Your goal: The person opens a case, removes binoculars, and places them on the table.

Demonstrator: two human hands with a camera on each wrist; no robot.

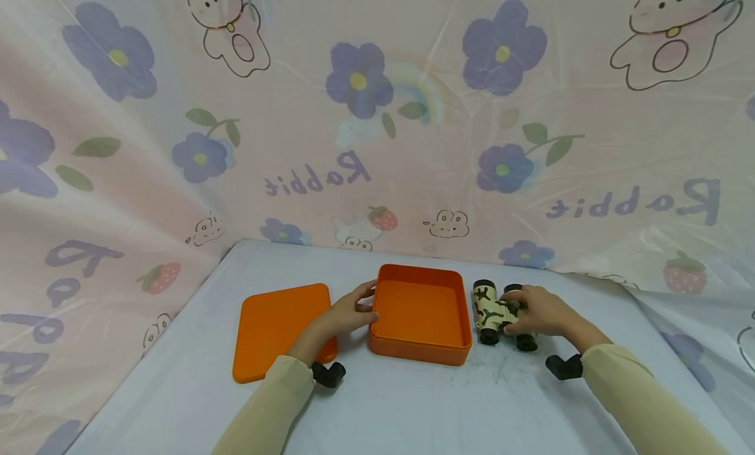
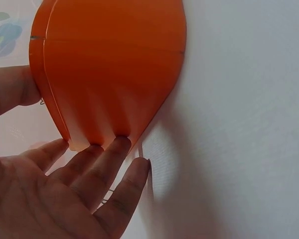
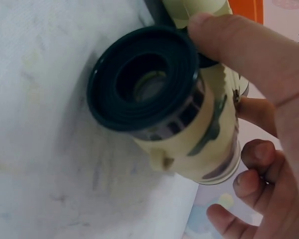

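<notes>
An orange square box [image 1: 421,317] stands on the table with its open top facing up. My left hand [image 1: 349,311] is at its left side, with fairly straight fingers [image 2: 97,174] against or very near the wall. To the right of the box lies a pair of camouflage binoculars [image 1: 494,311] with dark eyepieces. My right hand [image 1: 545,311] grips their right barrel from above. In the right wrist view, the thumb lies between the barrels of the binoculars [image 3: 189,114] and the index finger is on the far side, while the other fingers hang loosely.
A flat orange lid [image 1: 277,324] lies on the table left of the box, partly behind my left forearm. The white table [image 1: 401,409] ends at a printed curtain [image 1: 413,147] at the back and sides. Dark bands [image 1: 564,367] sit at both wrists.
</notes>
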